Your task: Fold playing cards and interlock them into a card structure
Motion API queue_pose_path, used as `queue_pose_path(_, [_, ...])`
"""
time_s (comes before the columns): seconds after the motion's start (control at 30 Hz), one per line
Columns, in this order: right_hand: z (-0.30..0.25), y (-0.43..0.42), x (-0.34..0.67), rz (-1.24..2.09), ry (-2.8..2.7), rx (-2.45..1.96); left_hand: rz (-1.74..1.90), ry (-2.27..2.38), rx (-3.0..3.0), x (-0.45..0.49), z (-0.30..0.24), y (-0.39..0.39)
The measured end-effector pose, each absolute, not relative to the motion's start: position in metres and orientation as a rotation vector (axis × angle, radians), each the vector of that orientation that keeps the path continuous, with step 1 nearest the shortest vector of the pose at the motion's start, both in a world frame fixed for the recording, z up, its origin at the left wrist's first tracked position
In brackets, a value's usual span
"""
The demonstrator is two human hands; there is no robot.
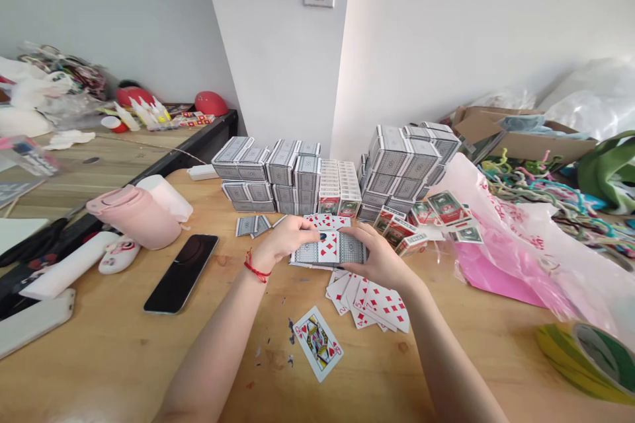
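Note:
My left hand (292, 238) is closed in a pinch at the upper left edge of a playing card (329, 251) with red pips. That card lies face up across a flat block of playing cards (303, 256) with grey patterned backs. Thumb and fingers of my right hand (370, 252) grip the block's right end. Just behind it are more face-up red cards (331, 222). Nearer me, a fan of diamond cards (370, 301) and a single queen of hearts (318, 344) rest on the wooden table (223, 357).
Grey card-covered blocks are stacked at back left (243, 172) and back right (404, 162), with card boxes (340, 185) between. A phone (181, 274) and pink bottle (136, 218) lie left. Pink plastic (501, 271), yarn (536, 185) and a tape roll (560, 350) are right.

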State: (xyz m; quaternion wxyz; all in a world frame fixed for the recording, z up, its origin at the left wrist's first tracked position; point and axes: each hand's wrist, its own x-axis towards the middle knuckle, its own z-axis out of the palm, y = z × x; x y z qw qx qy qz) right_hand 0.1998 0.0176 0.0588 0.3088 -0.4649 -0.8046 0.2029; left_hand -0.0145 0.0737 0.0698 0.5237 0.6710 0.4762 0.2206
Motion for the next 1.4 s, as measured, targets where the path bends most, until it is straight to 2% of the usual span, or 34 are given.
queue_pose_path(0.73, [0.058,0.019,0.207,0.562,-2.084,-1.196,0.579,1.083,1.441,-0.006,0.076,0.07])
queue_pose_path(1.4, [0.066,0.015,0.208,0.648,-2.122,-1.211,0.539,1.04,1.664,-0.009,0.068,0.072])
